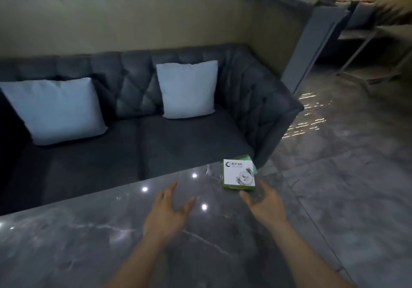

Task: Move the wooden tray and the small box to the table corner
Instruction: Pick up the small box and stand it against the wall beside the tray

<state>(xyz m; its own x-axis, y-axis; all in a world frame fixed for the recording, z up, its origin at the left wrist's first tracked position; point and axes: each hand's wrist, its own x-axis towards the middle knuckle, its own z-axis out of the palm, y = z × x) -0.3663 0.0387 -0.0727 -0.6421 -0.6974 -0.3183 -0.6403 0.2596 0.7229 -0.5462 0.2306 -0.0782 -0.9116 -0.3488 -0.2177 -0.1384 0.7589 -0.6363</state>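
Observation:
A small white and green box [239, 174] lies flat at the far right corner of the glossy grey marble table [89, 243]. My right hand [266, 207] hovers just in front of the box, fingers apart, holding nothing and not touching it. My left hand [169, 212] is over the table to the left of the box, fingers spread and empty. No wooden tray is visible in the head view.
A dark grey tufted sofa [178, 145] with two pale cushions [188, 88] stands right behind the table's far edge. The marble floor [345, 176] lies to the right past the table edge. Another table and seats [367, 33] stand at the back right.

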